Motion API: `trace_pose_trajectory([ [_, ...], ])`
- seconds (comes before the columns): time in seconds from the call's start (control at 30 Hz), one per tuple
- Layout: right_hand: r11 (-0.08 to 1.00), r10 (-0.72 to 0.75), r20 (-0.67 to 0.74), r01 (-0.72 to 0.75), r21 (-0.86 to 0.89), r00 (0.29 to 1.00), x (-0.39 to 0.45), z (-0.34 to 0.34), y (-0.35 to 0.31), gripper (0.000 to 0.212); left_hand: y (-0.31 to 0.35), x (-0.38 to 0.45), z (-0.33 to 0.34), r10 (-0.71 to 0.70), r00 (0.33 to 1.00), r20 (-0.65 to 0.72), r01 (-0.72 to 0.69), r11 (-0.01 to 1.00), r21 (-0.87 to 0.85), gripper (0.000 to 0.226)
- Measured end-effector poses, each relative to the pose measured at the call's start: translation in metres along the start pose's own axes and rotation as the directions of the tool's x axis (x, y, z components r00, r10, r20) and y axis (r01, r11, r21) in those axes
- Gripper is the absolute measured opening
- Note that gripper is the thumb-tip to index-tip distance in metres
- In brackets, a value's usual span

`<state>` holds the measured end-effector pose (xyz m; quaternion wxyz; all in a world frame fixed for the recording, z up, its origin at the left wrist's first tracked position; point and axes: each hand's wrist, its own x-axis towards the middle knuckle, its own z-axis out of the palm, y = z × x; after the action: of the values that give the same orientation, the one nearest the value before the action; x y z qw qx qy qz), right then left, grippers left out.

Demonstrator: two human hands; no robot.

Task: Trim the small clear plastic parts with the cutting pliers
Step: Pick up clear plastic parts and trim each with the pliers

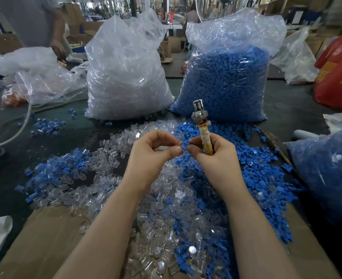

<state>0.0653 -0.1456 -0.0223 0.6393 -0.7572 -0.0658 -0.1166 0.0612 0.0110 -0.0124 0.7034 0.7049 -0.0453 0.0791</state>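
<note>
My right hand (212,152) grips the tape-wrapped handles of the cutting pliers (201,119), whose metal jaws point up and away from me. My left hand (154,150) pinches a small clear plastic part (171,147) between thumb and fingers. The fingertips of both hands nearly meet above the pile, and a small blue piece shows between them. Loose clear parts (109,160) and blue parts (252,172) lie heaped on the table under my hands.
A big bag of clear parts (126,73) and a big bag of blue parts (226,77) stand behind the pile. Another blue-filled bag (327,170) sits at the right. Cardboard (41,238) lies at the near edge. A person stands at the far left.
</note>
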Motion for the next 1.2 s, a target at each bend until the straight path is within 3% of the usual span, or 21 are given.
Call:
trace_pose_trajectory([
  [0.33, 0.997, -0.049, 0.023, 0.051, -0.053, 0.999, 0.0, 0.0, 0.001, 0.014, -0.001, 0.002, -0.005, 0.08, 0.996, 0.023, -0.083, 0.979, 0.187, 0.029],
  [0.6, 0.993, -0.057, 0.032, 0.06, -0.1, 0.998, 0.0, 0.002, 0.001, 0.011, 0.002, 0.0, -0.001, 0.096, 0.995, 0.03, -0.101, 0.966, 0.237, 0.026],
  [1.2, 0.983, -0.138, -0.012, 0.135, -0.122, 0.99, -0.002, 0.007, 0.001, 0.009, 0.001, -0.001, 0.008, 0.051, 0.994, -0.094, -0.038, 0.99, 0.134, 0.012],
])
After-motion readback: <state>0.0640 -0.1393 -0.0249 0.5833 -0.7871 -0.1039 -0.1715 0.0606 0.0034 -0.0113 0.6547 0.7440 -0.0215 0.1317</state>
